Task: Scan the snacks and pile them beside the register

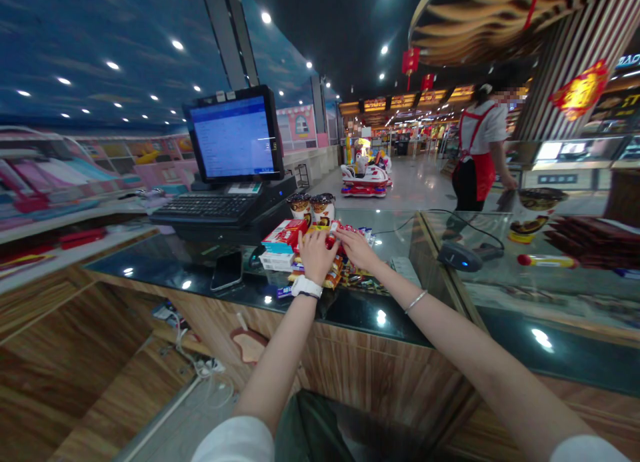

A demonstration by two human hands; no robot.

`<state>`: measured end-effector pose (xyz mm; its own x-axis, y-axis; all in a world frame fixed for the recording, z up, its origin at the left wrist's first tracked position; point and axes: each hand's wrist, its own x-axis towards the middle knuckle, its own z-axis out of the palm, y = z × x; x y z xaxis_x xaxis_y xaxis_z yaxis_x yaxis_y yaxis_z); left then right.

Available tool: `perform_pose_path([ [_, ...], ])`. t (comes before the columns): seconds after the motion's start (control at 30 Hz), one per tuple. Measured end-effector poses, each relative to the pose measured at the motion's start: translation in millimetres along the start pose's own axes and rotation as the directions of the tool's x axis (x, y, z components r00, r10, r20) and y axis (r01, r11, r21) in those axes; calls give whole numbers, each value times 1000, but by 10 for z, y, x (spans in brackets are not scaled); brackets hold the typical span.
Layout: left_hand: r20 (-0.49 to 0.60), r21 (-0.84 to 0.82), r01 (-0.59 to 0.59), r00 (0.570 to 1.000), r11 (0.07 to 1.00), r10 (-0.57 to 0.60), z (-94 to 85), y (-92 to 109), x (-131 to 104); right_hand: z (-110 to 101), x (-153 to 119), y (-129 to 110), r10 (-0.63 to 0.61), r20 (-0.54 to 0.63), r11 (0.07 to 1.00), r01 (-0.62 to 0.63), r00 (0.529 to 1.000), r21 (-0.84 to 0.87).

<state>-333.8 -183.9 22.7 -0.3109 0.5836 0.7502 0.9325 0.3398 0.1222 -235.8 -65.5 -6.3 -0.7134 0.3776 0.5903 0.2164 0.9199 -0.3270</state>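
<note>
My left hand point(319, 254), wearing a white watch, lies over a pile of packaged snacks with its fingers stretched out. My right hand point(357, 249), a silver bangle on its wrist, reaches in from the right, its fingertips closed at a small red-and-white packet point(335, 229). Left of the hands are stacked boxes, a red box point(285, 233) above a white box point(277, 261). Orange-brown packets point(333, 275) show beneath my hands. Two lidded snack cups point(323, 210) stand just behind the pile. My palms hide part of the pile.
A monitor point(233, 139) and keyboard point(205, 207) stand at the left, with a phone point(227, 271) in front. To the right are a barcode scanner point(460, 256) with its cable, a larger snack cup point(534, 215) and dark red packets point(595, 242). Beyond the counter, a person in a red apron walks.
</note>
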Motion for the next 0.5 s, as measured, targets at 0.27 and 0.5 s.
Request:
perform_pose_path([
  [0.27, 15, -92, -42, 999, 995, 43, -47, 22, -11, 11, -32, 62, -18, -4, 999, 18, 1000, 31],
  [0.5, 60, -98, -58, 996, 993, 64, -54, 39, -31, 10, -57, 56, 140, -7, 988, -139, 990, 62],
])
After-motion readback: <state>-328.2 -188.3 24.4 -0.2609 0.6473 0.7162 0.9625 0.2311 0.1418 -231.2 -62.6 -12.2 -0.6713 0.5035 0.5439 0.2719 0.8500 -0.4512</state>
